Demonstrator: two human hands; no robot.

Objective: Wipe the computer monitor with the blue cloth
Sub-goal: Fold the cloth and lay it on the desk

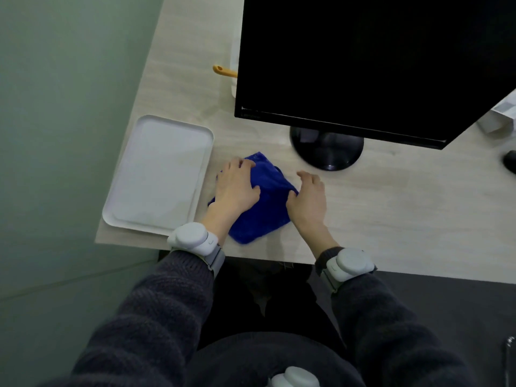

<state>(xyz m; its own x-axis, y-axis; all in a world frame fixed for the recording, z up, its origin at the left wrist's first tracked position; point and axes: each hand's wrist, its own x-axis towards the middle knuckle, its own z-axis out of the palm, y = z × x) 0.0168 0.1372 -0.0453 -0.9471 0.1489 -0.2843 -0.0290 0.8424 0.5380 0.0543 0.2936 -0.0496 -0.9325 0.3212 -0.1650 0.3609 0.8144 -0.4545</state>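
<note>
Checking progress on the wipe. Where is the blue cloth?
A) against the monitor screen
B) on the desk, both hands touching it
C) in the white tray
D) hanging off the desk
B: the blue cloth lies on the desk, left hand on it, right hand at its edge.

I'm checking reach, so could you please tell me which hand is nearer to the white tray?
Left. The left hand rests on the blue cloth beside the tray; the right hand touches the cloth's far side, farther off.
</note>
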